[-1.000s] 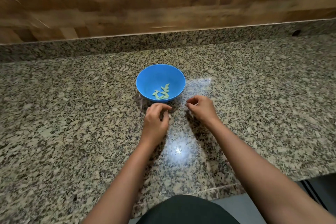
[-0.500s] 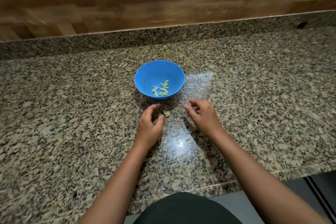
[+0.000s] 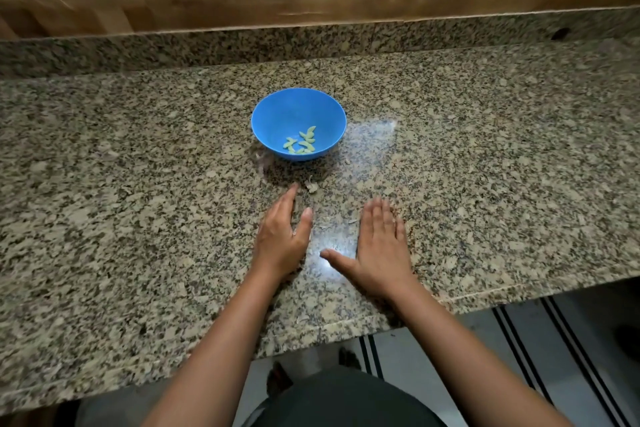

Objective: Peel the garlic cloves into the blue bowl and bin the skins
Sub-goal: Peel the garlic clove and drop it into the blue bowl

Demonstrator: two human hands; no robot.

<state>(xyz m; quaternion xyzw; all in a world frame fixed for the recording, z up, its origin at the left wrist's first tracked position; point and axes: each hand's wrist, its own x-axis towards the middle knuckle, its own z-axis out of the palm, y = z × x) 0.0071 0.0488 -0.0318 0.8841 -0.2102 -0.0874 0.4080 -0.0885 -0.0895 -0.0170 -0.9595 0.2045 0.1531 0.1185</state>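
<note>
Granite counter [image 3: 138, 184] bore the blue bowl [image 3: 298, 111], peeled cloves [image 3: 301, 144] lying inside. Both hands lay flat nearer the edge, holding nothing: left hand [image 3: 282, 232] with fingers straight, right hand [image 3: 379, 246] spread. A skin scrap [image 3: 311, 186] sat just beyond the left fingertips.

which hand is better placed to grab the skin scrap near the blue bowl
Likely the left hand: it lies right beside the pale papery garlic skin scrap, while the right hand rests flat farther away.
</note>
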